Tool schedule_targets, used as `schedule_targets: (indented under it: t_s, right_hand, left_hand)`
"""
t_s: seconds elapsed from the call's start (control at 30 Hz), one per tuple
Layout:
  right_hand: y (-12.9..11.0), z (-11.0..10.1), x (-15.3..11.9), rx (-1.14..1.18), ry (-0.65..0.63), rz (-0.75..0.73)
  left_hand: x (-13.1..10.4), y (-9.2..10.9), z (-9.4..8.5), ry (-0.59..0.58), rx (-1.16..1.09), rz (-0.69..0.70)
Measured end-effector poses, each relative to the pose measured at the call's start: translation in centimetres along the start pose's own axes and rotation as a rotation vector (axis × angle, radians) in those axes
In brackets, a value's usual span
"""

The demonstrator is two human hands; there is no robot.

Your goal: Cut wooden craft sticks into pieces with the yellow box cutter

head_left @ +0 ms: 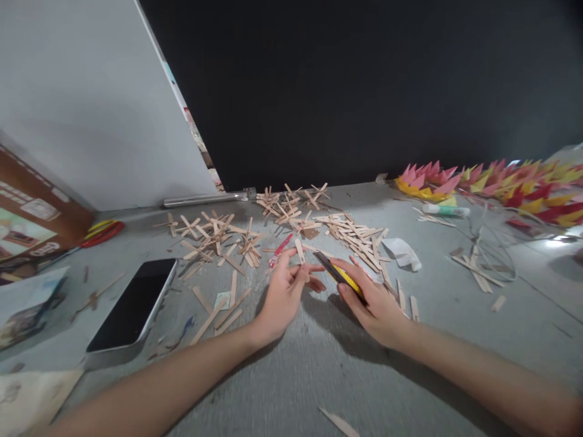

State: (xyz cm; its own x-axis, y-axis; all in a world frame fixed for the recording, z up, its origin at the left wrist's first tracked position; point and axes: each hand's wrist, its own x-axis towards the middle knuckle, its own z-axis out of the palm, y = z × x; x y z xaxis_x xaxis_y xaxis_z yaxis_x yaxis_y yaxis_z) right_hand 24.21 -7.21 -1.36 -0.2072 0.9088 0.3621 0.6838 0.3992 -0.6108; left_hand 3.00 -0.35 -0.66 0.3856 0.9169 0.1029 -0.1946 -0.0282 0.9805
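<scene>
Between thumb and fingers, my left hand [285, 292] pinches a short wooden stick [299, 250] that points up and away. My right hand [373, 303] is wrapped round a yellow and black utility knife [339, 273], its dark front end directed toward the stick. Knife and stick look slightly apart. Just behind my left hand lies a red and clear object [281, 249]. A heap of loose wooden sticks [355, 237] lies beyond my right hand. Crossed stick pieces [214, 233] are piled behind and left of my left hand.
A phone [134, 303] lies at left, near a brown box [36, 212]. A metal tube [204, 199] rests along the back wall. At right are a crumpled white tissue [403, 253], a glue stick [446, 210], thin wire, and pink, yellow and red paper shapes [430, 182].
</scene>
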Motion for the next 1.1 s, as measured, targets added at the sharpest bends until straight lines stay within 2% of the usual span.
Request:
schedule_targets:
  t_s: [0.17, 0.33, 1.1]
  right_hand:
    - [-0.2, -0.1, 0.0, 0.022, -0.015, -0.051]
    - [-0.8, -0.3, 0.0, 0.05, -0.031, -0.102]
    - [-1.0, -0.3, -0.2, 0.078, -0.068, -0.086]
  left_hand:
    - [-0.3, 0.0, 0.0, 0.017, -0.042, 0.024]
    - [-0.4, 0.3, 0.0, -0.028, -0.008, 0.084]
    - [-0.8, -0.3, -0.1, -0.012, 0.085, 0.173]
